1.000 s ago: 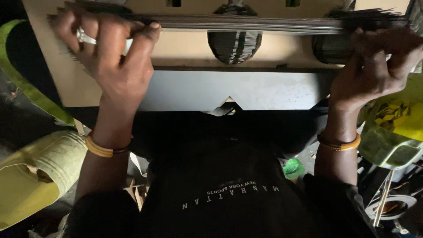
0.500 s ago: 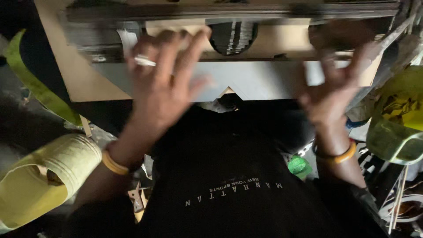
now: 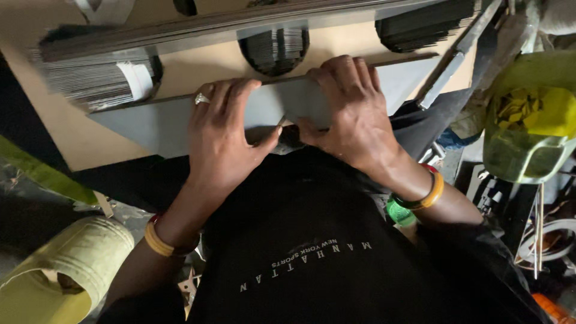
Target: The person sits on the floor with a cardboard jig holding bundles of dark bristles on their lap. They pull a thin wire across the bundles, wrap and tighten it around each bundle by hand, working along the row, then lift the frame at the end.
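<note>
A: Where are the hands? The left hand (image 3: 219, 141) and the right hand (image 3: 348, 111) lie side by side, palms down, on the grey sheet (image 3: 150, 129); the sheet rests on the tan board (image 3: 66, 141) in front of the person's chest.

B: And the grip? Neither hand closes around anything; the fingers are spread and flat, pressing the sheet rather than pinching it; the left thumb and the right thumb nearly meet at the sheet's near edge, in the middle.

A: Which way does the sheet run? Its long axis runs left to right across the view, tilted a little up toward the right; it stretches well beyond both hands, further past the left hand than past the right; the right hand's fingertips reach the sheet's far edge, so that hand is nearer to it.

B: Beyond that edge sit dark stacks of thin sheets (image 3: 90, 81) showing through round cut-outs in the board.

A: What differs from half a second ago? Then both hands were raised and apart, fingers splayed in the air; now they are down together at the centre of the sheet.
</note>
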`<state>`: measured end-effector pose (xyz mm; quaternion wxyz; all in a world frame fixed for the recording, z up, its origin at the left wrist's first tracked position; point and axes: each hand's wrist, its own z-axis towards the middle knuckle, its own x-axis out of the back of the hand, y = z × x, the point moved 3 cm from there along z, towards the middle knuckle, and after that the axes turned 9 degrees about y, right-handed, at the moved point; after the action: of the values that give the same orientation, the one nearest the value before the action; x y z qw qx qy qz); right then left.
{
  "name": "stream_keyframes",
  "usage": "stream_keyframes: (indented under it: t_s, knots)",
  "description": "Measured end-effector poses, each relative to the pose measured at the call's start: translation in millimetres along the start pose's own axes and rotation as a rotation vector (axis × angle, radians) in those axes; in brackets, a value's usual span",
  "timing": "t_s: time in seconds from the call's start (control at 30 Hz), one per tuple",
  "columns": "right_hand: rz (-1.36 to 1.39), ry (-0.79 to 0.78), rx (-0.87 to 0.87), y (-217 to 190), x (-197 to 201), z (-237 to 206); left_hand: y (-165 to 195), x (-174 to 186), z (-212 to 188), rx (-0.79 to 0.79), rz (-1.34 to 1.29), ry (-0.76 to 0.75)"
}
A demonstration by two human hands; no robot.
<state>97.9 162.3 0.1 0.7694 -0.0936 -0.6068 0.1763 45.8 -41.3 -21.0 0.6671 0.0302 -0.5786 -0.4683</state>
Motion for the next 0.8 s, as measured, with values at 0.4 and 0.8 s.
stream_keyframes:
  t_s: [0.4,0.8]
  knots:
    - [-0.159,0.169,0.240,0.5,6.8,-11.8,1.6,9.4,1.4,-0.140,0.061,0.090]
    - [-0.290,0.244,0.268,14.8,12.4,-22.5,-8.4,-3.1,-18.7,-0.521,0.424,0.373]
